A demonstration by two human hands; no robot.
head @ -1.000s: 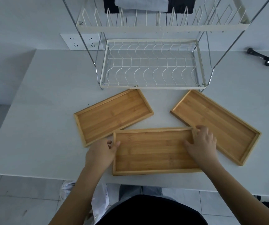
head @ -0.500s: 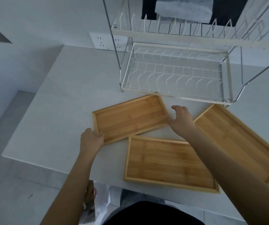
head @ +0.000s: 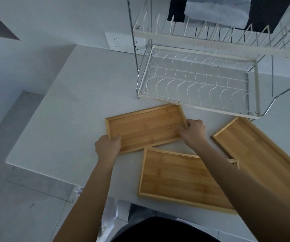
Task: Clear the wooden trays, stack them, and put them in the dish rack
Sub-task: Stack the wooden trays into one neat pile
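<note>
Three empty wooden trays lie flat on the white counter in front of the white wire dish rack (head: 198, 103). The left tray (head: 146, 127) is gripped at both short ends: my left hand (head: 108, 145) holds its near-left corner and my right hand (head: 194, 131) holds its right end. The middle tray (head: 179, 179) lies nearest to me, partly under my right forearm. The right tray (head: 263, 159) lies at an angle beside it. The rack's lower shelf holds nothing.
A wall socket (head: 121, 43) sits behind the rack's left leg. A dark and grey cloth (head: 219, 13) hangs above the rack's upper tier. The counter's front edge (head: 41, 172) runs close to the trays, with floor below and to the left.
Both hands left the middle tray and moved up-left to the left tray, and now grip its two ends. The view turned left and moved closer.
</note>
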